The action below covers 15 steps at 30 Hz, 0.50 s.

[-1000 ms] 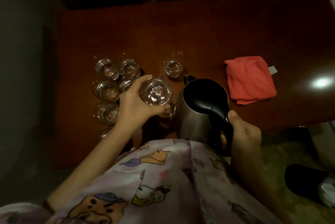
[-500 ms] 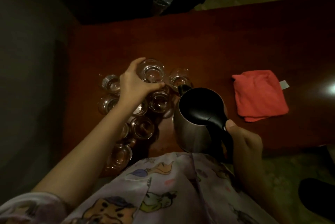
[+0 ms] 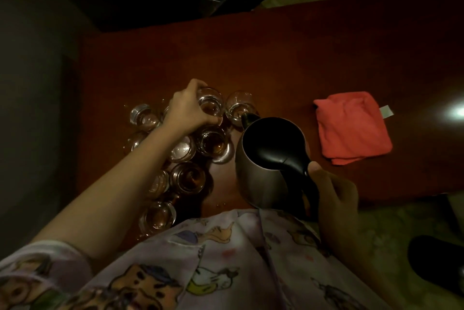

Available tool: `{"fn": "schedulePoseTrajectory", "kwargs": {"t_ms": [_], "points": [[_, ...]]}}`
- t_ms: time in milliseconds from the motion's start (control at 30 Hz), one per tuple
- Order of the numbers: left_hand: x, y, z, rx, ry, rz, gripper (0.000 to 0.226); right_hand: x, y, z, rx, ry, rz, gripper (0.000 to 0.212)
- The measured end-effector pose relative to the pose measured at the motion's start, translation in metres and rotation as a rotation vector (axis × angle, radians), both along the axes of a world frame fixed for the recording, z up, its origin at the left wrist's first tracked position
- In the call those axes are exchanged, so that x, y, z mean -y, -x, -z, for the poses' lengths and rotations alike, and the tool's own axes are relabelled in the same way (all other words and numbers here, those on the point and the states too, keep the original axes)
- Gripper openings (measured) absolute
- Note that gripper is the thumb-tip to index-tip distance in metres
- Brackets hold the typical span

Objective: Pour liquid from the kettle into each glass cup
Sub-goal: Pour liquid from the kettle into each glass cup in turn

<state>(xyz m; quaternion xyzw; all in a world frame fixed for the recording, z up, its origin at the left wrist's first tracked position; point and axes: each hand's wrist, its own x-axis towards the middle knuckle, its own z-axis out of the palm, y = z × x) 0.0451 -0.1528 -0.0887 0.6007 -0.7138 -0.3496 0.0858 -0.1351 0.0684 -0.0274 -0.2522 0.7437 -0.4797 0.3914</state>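
We see the kettle point(image 3: 272, 159) held up over the near edge of the dark red table point(image 3: 301, 58), its steel body just in front of the right hand's point(image 3: 334, 194) fingers, its spout reaching to the rim of the far glass cup point(image 3: 238, 106) beyond them. The right hand's fingers are wrapped tight around the black handle point(image 3: 298, 176), thumb laid along its top. The lid is black and shut.

The left hand point(image 3: 188, 108) has its fingers curled around the side of another glass cup point(image 3: 209, 103), thumb near the cup's near side; that cup sits just beside the far one, and we cannot tell whether it rests on the table or is lifted. Below the left hand's fingers and under the wrist stand more glass cups point(image 3: 187, 176) in a tight cluster, some touching; several hold an amber tint, one looks pale. To the outside of the right hand's fingers, well apart from the kettle, a folded red cloth point(image 3: 351, 126) lies on the table. A patterned shirt point(image 3: 226, 259) fills the near foreground.
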Motion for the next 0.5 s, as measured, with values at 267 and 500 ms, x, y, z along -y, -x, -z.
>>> {"fn": "schedulePoseTrajectory", "kwargs": {"t_ms": [267,500], "points": [[0.015,-0.002,0.013,0.127,-0.073,0.043,0.09,0.0,0.001,0.001,0.013,0.014,-0.002,0.06],[0.016,0.003,0.018,0.175,-0.074,0.036,0.088,0.002,0.003,0.001,0.021,0.017,-0.006,0.061]]}}
